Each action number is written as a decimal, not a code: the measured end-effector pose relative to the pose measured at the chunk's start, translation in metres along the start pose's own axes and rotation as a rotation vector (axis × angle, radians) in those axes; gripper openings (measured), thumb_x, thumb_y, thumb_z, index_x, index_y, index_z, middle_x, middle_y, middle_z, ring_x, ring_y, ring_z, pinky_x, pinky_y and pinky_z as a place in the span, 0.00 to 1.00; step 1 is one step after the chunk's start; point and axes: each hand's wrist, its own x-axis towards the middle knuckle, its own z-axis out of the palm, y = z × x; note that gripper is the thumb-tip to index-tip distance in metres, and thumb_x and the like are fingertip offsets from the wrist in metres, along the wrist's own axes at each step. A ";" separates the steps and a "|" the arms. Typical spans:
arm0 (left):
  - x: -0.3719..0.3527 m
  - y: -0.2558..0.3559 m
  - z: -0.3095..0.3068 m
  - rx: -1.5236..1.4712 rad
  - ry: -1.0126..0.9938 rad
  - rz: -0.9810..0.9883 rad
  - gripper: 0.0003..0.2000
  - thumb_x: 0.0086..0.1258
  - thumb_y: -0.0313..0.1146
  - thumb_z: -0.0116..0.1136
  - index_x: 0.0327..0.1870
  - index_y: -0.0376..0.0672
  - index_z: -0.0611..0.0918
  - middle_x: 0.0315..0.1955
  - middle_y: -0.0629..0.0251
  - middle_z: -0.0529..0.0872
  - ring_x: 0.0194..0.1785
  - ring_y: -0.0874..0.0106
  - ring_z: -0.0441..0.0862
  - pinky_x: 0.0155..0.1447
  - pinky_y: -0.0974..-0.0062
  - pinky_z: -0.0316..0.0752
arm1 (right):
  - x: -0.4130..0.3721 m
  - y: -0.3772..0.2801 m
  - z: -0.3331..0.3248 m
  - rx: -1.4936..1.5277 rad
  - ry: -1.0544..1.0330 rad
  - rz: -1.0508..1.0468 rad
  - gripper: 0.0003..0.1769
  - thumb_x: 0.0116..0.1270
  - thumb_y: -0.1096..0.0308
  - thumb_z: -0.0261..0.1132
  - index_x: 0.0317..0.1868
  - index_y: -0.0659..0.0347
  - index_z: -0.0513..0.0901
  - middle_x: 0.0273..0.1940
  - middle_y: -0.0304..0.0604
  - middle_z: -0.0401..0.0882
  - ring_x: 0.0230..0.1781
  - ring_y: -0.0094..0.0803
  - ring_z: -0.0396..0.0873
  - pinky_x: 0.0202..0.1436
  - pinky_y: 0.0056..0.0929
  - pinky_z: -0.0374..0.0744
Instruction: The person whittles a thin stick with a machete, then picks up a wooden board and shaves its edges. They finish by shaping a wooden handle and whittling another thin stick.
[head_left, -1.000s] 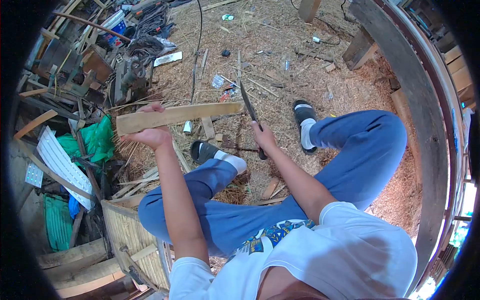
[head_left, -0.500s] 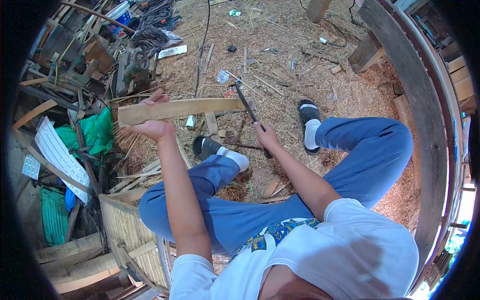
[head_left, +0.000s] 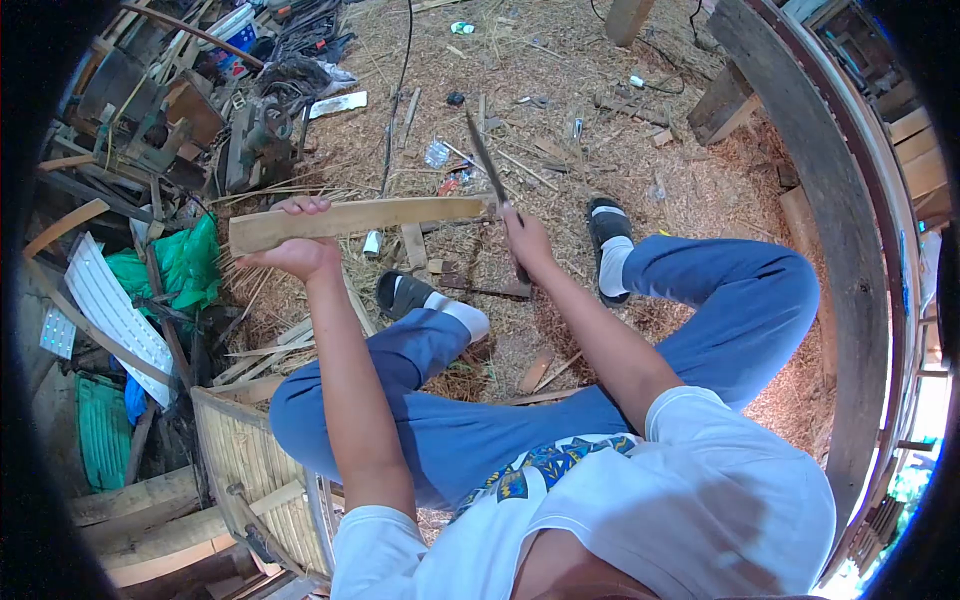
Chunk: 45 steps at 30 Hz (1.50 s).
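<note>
A long, slightly curved wooden slat (head_left: 390, 214) lies across my left hand (head_left: 300, 256), fingers on its far edge and the palm under its near edge. The slat's narrower end points right. My right hand (head_left: 526, 240) is wrapped round the handle of a machete (head_left: 484, 155), whose dark blade points up and away. The blade stands close beside the slat's right end. Both the slat and the machete are held above the shavings-covered ground between my feet.
Wood shavings and offcuts cover the ground (head_left: 560, 90). A green plastic bag (head_left: 180, 262) and a white corrugated sheet (head_left: 115, 310) lie among clutter at left. Near my left knee is a bamboo-slatted seat (head_left: 245, 440). A thick beam (head_left: 820, 170) runs along the right.
The machete has risen and turned more upright, moving from across the slat's right end to beside it. The slat has shifted slightly left with my left hand.
</note>
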 end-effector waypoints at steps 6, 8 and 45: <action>-0.002 0.002 0.007 0.055 0.011 0.029 0.54 0.47 0.94 0.13 0.26 0.43 0.71 0.20 0.60 0.72 0.26 0.61 0.72 0.36 0.62 0.72 | 0.022 -0.054 0.006 0.328 0.109 -0.220 0.32 0.79 0.40 0.54 0.30 0.62 0.78 0.19 0.39 0.75 0.15 0.29 0.73 0.20 0.33 0.72; -0.001 0.000 0.006 0.003 -0.015 0.006 0.54 0.46 0.94 0.13 0.26 0.43 0.71 0.20 0.61 0.71 0.25 0.62 0.71 0.35 0.63 0.71 | 0.021 -0.020 0.019 0.168 0.176 -0.281 0.34 0.78 0.38 0.54 0.31 0.63 0.79 0.19 0.41 0.76 0.17 0.33 0.75 0.23 0.37 0.75; -0.011 -0.002 0.004 0.015 -0.052 0.019 0.56 0.43 0.96 0.18 0.27 0.40 0.73 0.22 0.58 0.75 0.28 0.57 0.76 0.38 0.58 0.74 | 0.037 -0.032 0.020 0.205 -0.013 0.010 0.31 0.81 0.40 0.52 0.27 0.57 0.73 0.16 0.34 0.68 0.11 0.23 0.65 0.16 0.28 0.65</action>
